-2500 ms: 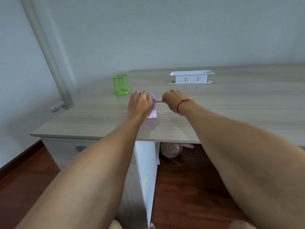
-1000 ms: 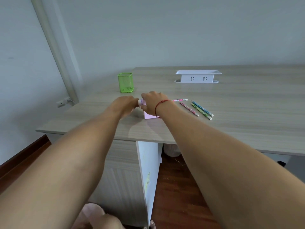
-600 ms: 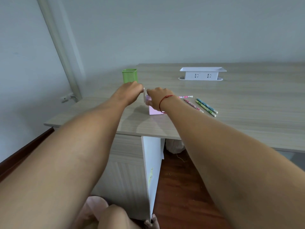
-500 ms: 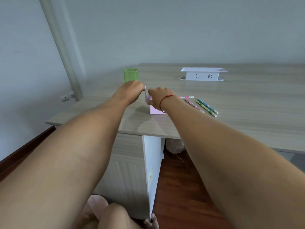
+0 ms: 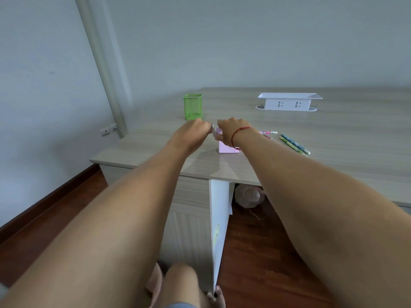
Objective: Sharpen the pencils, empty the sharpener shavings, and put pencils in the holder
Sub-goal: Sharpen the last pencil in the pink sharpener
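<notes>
On the light wooden desk (image 5: 347, 134) the green mesh pencil holder (image 5: 192, 107) stands at left. Near it the left hand (image 5: 193, 136) pinches the small pale crank (image 5: 213, 131) (blurred) of the pink plastic box sharpener (image 5: 226, 149), which the right hand (image 5: 230, 132) grips from above. The patterned pencils (image 5: 294, 143) lie loose at right, apart from both hands.

A small pink plastic box sharpener (image 5: 229, 150) stands upright near the front of the desk. The right hand (image 5: 231, 132) grips its top, and the left hand (image 5: 193, 136) pinches its little grey handle (image 5: 213, 131). A green square mesh pencil holder (image 5: 193, 107) stands behind it, to the left. Four patterned wooden pencils (image 5: 293, 144) lie flat to its right, two pink and two blue-green.
</notes>
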Tool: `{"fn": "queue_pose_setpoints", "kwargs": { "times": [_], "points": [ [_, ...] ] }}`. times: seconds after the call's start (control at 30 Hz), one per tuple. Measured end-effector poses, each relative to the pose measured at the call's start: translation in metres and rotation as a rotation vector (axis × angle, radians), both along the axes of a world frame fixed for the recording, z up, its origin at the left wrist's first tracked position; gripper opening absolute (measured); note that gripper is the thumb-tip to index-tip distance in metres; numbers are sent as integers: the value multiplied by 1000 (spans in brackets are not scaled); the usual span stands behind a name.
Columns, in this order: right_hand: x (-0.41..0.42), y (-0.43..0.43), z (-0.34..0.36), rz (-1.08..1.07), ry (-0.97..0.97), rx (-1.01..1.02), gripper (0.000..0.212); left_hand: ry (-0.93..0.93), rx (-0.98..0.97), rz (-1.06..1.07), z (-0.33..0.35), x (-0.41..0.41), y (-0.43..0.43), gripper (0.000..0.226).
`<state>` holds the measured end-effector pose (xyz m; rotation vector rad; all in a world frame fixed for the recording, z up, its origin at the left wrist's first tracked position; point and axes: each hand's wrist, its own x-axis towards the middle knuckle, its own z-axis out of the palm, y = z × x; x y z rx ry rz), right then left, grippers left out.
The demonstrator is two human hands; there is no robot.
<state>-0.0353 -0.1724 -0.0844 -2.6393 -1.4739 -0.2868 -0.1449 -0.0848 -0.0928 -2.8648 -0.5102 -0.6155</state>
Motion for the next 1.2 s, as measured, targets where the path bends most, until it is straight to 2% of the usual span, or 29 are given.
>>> {"fn": "queue_pose_setpoints", "kwargs": {
  "times": [0.17,0.27,0.37,0.5,0.63,0.87,1.2],
  "points": [
    [1,3,0,7,0,-4,37,64,37,33,-1,-8,-12,21],
    [4,4,0,16,9,-14,36,115,-76,36,-6,-11,-24,18],
    [6,5,-3,25,-8,-4,36,87,-116,44,-9,-13,-25,22],
    [9,6,-5,40,-7,16,36,186,-66,51,-12,-4,-21,17],
    [11,8,-10,65,-14,40,37,320,83,42,-34,8,-5,22],
    [15,7,-17,63,-18,83,40,348,39,48,-37,35,26,33],
    [14,14,-15,12,5,67,40,258,170,11,1,52,53,23]
  ]
}}
